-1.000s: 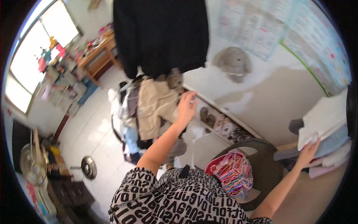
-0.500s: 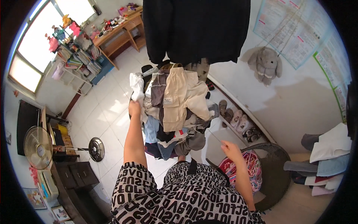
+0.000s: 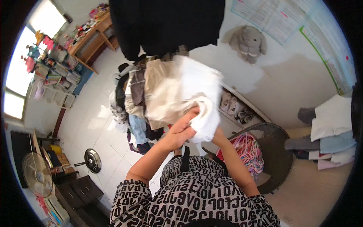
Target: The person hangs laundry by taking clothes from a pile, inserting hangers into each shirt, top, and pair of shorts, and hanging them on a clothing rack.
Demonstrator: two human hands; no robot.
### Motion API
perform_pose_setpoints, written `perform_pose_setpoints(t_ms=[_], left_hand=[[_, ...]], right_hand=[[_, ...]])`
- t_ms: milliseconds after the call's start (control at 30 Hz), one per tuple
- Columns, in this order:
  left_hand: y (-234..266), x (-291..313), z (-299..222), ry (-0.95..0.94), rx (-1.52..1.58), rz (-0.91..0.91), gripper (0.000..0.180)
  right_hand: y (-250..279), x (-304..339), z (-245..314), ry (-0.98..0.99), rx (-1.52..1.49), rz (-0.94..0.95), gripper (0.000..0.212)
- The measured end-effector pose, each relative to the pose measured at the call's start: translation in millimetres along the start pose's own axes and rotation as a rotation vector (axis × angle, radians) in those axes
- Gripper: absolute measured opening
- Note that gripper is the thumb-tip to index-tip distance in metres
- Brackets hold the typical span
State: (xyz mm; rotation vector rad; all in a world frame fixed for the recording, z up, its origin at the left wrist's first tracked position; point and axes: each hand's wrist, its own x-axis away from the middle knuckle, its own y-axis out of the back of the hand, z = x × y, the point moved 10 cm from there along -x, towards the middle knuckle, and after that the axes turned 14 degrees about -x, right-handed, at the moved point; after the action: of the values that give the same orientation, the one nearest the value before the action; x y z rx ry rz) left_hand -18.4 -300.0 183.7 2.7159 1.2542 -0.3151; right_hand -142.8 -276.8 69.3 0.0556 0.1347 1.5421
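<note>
A white garment, smeared by motion, is spread out in front of me; its kind I cannot make out. My left hand grips its near, bunched edge, fingers closed on the cloth. Against the garment's lower right side is my right hand, its fingers hidden behind the fabric. Beyond hangs a thick bunch of clothes, with beige trousers, a dark grey-brown garment and light blue denim in it. The white cloth covers part of this bunch. Above it hangs a black top.
On my right, a dark round basket chair holds a tangle of colourful hangers. Folded clothes are stacked at the far right. Shoes line a low shelf by the wall. A fan stands at the left.
My left hand has brought the white garment from the bunch's left side over to the right and nearer. My right hand has moved up to it. The view has swung right.
</note>
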Motion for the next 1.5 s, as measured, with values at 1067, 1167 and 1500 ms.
perform_pose_setpoints(t_ms=[1067,1167,1500], left_hand=[[-40,-56,94,0.194,0.057,-0.34,0.022],[-51,-54,85,0.168,-0.113,-0.309,0.018],[-224,-1,29,-0.556,-0.851,0.497,0.024]], right_hand=[[234,128,-3,-0.143,0.076,-0.715,0.02],[224,131,-8,-0.24,0.262,-0.616,0.022],[127,102,-32,-0.392,-0.72,-0.366,0.031]])
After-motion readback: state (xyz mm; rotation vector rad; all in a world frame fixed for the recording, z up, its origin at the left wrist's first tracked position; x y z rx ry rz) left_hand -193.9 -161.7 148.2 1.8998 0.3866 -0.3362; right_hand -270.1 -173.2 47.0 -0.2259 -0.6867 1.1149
